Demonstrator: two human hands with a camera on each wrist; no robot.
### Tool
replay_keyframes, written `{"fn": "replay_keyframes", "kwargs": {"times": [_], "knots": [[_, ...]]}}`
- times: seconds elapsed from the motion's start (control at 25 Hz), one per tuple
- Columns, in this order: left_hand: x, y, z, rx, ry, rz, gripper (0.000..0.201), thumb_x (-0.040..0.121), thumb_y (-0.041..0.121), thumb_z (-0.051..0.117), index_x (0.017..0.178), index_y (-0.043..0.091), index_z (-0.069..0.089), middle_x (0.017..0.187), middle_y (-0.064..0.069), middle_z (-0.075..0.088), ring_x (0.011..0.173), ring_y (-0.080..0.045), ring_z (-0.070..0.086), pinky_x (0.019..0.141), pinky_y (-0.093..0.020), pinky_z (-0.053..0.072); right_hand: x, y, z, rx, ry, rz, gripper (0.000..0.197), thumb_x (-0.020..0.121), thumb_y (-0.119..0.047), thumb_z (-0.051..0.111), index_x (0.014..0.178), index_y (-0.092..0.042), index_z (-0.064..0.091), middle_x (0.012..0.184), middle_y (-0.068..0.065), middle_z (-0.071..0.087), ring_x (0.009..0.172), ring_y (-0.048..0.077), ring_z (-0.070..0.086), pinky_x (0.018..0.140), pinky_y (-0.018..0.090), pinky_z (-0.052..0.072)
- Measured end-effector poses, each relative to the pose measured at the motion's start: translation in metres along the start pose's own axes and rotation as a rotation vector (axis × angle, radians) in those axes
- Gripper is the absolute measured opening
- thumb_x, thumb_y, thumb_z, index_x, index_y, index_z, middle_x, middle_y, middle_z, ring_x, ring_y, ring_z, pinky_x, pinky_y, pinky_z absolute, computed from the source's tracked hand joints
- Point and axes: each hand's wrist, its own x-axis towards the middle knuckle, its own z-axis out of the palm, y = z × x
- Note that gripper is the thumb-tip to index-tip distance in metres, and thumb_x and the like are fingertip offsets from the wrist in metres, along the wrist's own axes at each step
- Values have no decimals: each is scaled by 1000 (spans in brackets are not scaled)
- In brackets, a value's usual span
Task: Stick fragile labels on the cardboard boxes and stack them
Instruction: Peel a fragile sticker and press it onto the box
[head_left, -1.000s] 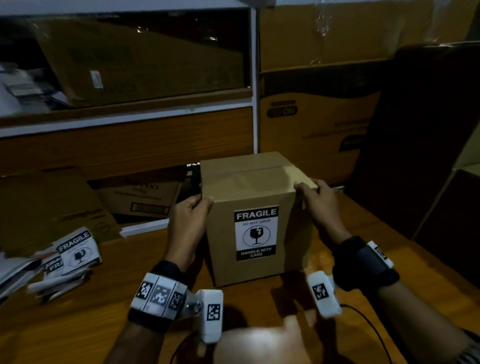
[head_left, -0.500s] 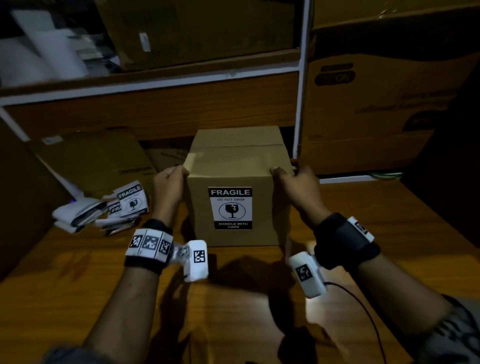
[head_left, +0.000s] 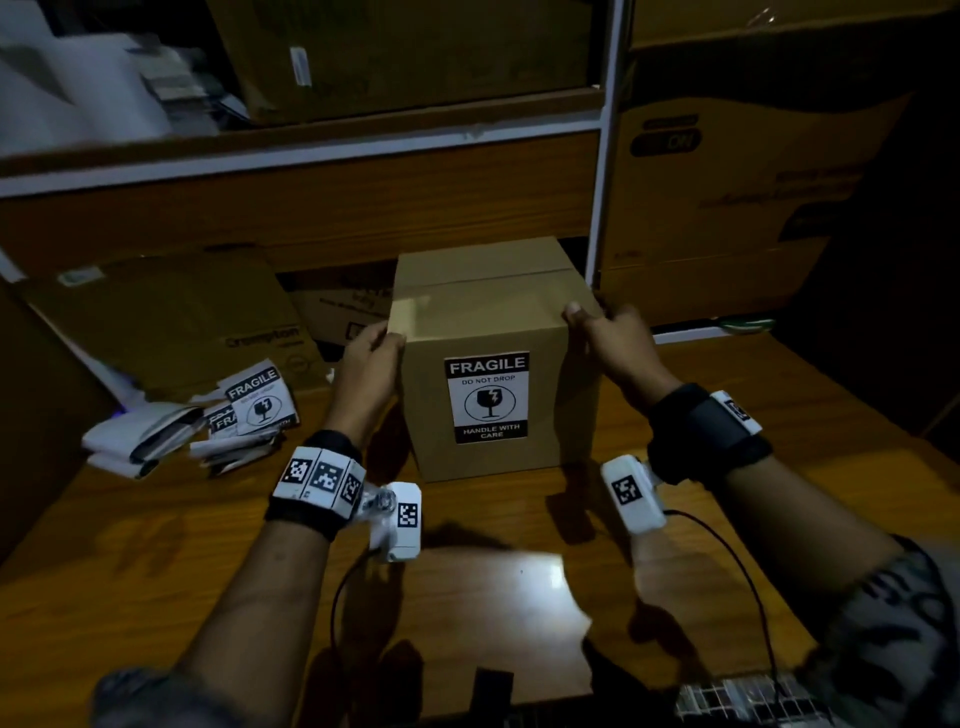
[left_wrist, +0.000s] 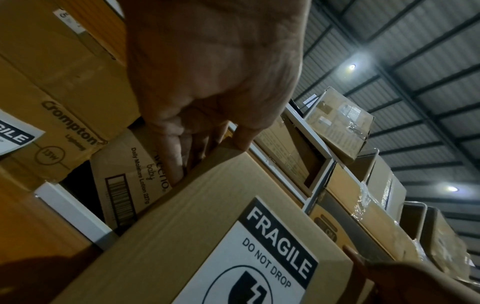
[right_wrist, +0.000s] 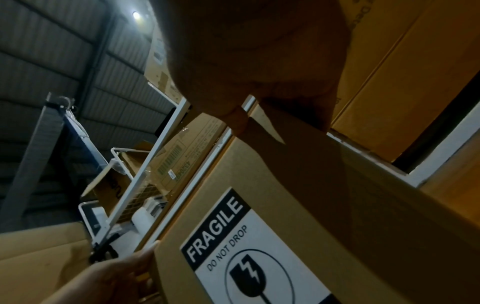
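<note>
A small closed cardboard box (head_left: 483, 317) stands on the wooden table (head_left: 519, 597), with a black-and-white FRAGILE label (head_left: 487, 399) stuck on its near face. My left hand (head_left: 370, 366) grips the box's upper left edge, thumb on top and fingers down the side (left_wrist: 179, 160). My right hand (head_left: 608, 338) grips the upper right edge the same way, thumb tip on the top corner (right_wrist: 239, 121). The label (left_wrist: 265, 259) shows in the left wrist view, and the label (right_wrist: 239, 242) again in the right wrist view. A loose pile of spare FRAGILE labels (head_left: 254, 402) lies on the table to the left.
Flattened cartons (head_left: 171, 317) lean against the shelf behind the pile. A shelf unit with a white post (head_left: 602, 156) rises right behind the box. Large cartons (head_left: 737, 171) fill the right side. A cable (head_left: 737, 571) trails from my right wrist.
The view has swung left and down, so the box sits more central and the label pile shows more fully. Both hands keep the same grip on the box's top edges.
</note>
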Motion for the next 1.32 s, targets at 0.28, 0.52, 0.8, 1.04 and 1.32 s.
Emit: {"fn": "replay_keyframes", "kwargs": {"times": [0.28,0.52,0.8,1.04,1.32], "knots": [[-10,-3,-8,119,-31,61,48,106,44,48,151,26,44,143,-1,55,126,-17,53,109,-49,46,-25,4,7,-418,187,-321,69,94,-64,58,150,-26,43,144,2,57,126,23,56,99,47,54],[-21,-9,-4,466,56,516,61,83,23,83,138,22,57,150,-2,41,128,-13,41,101,-31,46,-42,21,22,-836,228,-596,77,84,-74,63,140,-22,55,149,6,50,135,32,40,100,48,47],[-26,-24,8,627,111,534,55,83,28,83,132,21,58,142,1,45,128,-19,45,96,-27,37,-32,29,21,-877,244,-587,58,96,-67,51,137,-26,55,145,4,50,131,34,37,91,43,50],[-32,-19,2,575,71,491,47,93,20,71,138,21,57,154,1,39,140,-21,39,111,-41,42,-35,19,-1,-794,129,-627,41,105,-42,53,142,-25,56,148,0,52,133,29,38,97,42,47],[-146,17,72,165,106,473,31,98,24,68,127,27,58,132,9,48,119,5,49,97,-25,47,-133,49,-133,-430,251,-557,16,100,-29,67,114,-22,71,115,-5,69,110,13,61,89,41,53]]}}
